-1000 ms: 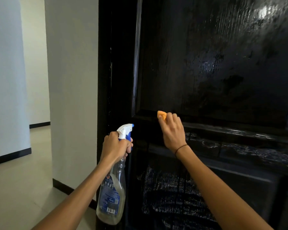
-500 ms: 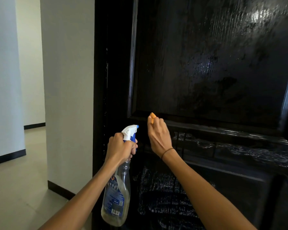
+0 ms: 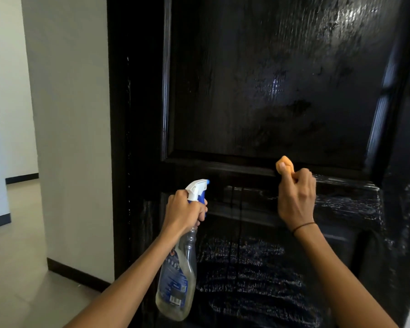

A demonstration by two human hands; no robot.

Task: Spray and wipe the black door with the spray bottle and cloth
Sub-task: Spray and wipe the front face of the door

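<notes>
Black door (image 3: 270,79) glistens wet beside a white wall (image 3: 74,138); left hand (image 3: 184,210) grips the spray bottle (image 3: 178,280); right hand (image 3: 296,200) pinches an orange cloth (image 3: 285,167) against the panel's lower moulding.

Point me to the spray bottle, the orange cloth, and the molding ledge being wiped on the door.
spray bottle (image 3: 175,280), head view, on the clear body at the blue label.
orange cloth (image 3: 285,163), head view, on the bunched tip above the fingers.
molding ledge (image 3: 223,165), head view, on the door's horizontal strip under the upper panel.
</notes>
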